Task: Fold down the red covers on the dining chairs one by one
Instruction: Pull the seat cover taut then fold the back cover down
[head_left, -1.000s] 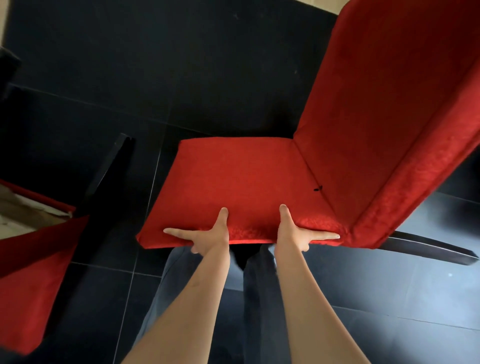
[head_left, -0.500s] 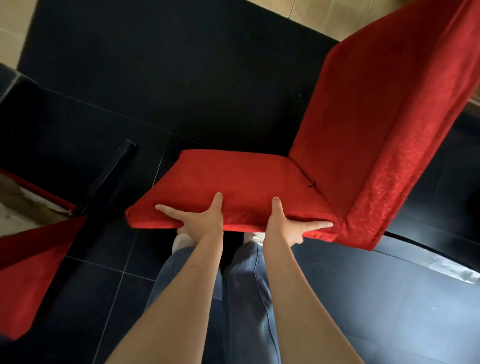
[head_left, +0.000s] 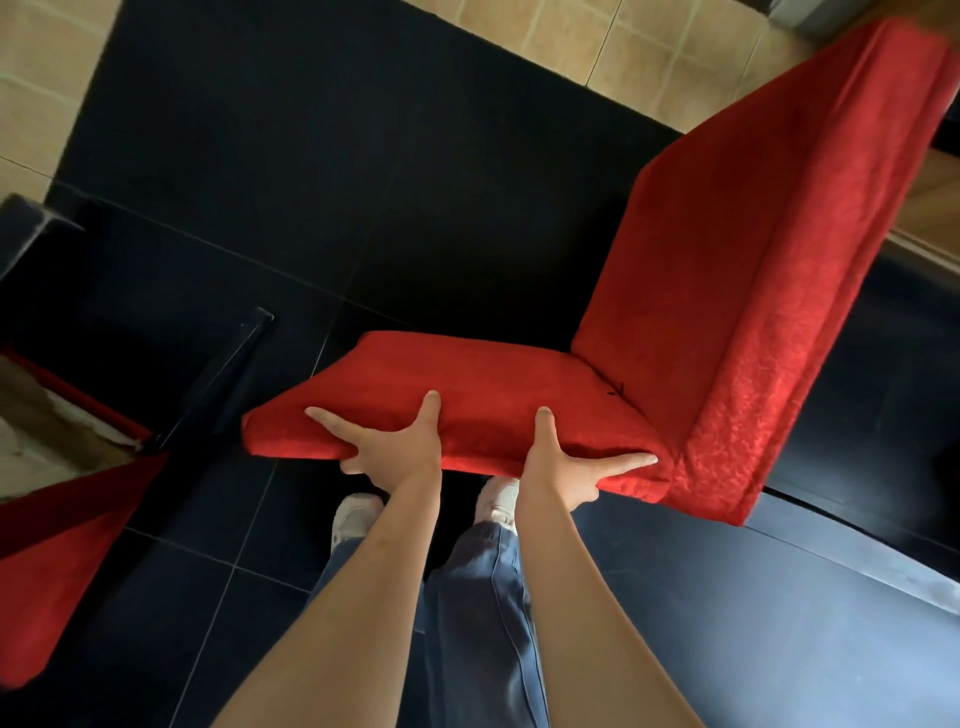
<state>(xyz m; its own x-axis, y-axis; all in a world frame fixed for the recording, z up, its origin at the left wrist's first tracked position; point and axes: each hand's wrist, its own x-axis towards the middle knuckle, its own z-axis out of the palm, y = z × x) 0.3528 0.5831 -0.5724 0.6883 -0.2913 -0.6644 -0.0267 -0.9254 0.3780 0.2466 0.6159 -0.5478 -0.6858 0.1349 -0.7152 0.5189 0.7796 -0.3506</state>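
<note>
Since the earlier frames the red fabric-covered seat cushion (head_left: 467, 405) has tipped up at its near edge, and both hands have risen with it; pale floor tiles (head_left: 571, 36) now show at the top of the view.

Left hand (head_left: 387, 449): thumb laid on the cushion's top face, forefinger stretched along the near edge toward the left corner, remaining fingers curled under the edge and mostly hidden. The hand is clamped on the near edge.

Right hand (head_left: 563, 465): thumb on the top face, forefinger extended along the near edge toward the right corner, other fingers tucked beneath. It too grips the edge.

The cushion sits between the hands, its far edge meeting the tall red upholstered chair back (head_left: 753, 291), which leans away to the upper right. A small dark tie (head_left: 614, 389) shows at that joint.

Below the cushion: white shoes (head_left: 356, 517) and blue jeans (head_left: 483, 623) on dark glossy floor tiles (head_left: 311, 182). A second red-covered chair (head_left: 57, 561) lies at the left edge.
</note>
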